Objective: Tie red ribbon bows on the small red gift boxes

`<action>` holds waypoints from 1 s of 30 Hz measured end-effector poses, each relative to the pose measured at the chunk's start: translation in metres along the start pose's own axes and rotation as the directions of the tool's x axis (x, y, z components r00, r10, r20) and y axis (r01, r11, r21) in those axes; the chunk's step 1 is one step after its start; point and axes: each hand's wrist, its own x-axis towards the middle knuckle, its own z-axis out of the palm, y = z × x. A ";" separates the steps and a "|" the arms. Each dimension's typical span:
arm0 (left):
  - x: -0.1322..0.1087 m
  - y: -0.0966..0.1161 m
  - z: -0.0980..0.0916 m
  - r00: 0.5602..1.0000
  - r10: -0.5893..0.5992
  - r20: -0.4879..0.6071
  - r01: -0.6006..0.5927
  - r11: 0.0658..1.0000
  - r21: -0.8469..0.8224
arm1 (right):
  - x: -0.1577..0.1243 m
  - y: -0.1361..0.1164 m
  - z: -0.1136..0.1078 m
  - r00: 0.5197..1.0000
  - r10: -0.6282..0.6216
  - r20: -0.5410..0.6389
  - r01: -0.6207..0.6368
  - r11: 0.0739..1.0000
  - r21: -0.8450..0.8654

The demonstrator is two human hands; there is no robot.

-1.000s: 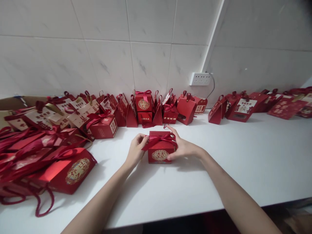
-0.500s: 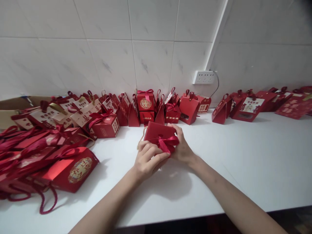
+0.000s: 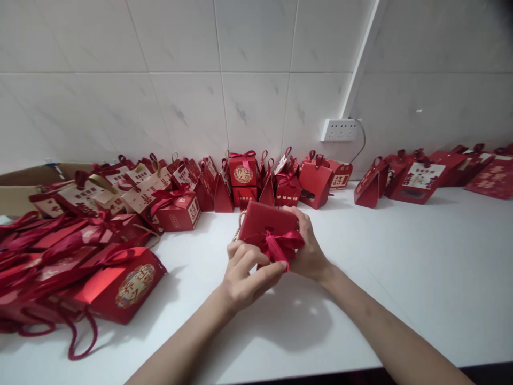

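Gift box (image 3: 262,222) held above counter (image 3: 401,267) centre, between both hands; box row (image 3: 288,182) behind along wall; bag pile (image 3: 80,251) left.

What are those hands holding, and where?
A red box: right hand grips its side, left hand pinches its ribbon.

On my white counter (image 3: 401,267), red gift boxes (image 3: 240,176) lined the far tiled wall (image 3: 180,107). Flat red bags (image 3: 120,283) lay piled at the left, a socket (image 3: 340,130) sat far right.
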 end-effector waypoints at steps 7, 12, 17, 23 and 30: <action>-0.002 0.002 0.003 0.998 -0.023 -0.051 0.023 1.000 -0.010 | 0.002 0.000 0.001 0.998 -0.045 -0.034 0.046 0.999 0.027; -0.001 0.003 0.003 0.998 -0.032 -0.061 0.031 0.999 -0.027 | 0.002 0.001 0.001 0.998 -0.053 -0.034 0.054 0.998 0.025; -0.001 0.003 0.004 0.998 -0.030 -0.063 0.028 0.999 -0.030 | 0.002 0.001 0.000 0.997 -0.075 -0.031 0.076 0.997 0.035; -0.001 0.002 0.004 0.998 -0.028 -0.058 0.027 0.999 -0.030 | 0.003 0.000 0.000 0.997 -0.077 -0.027 0.078 0.997 0.026; -0.001 -0.003 0.005 0.972 -0.204 -0.115 0.186 0.971 -0.151 | 0.001 0.003 0.000 0.999 -0.053 -0.011 0.053 0.998 0.044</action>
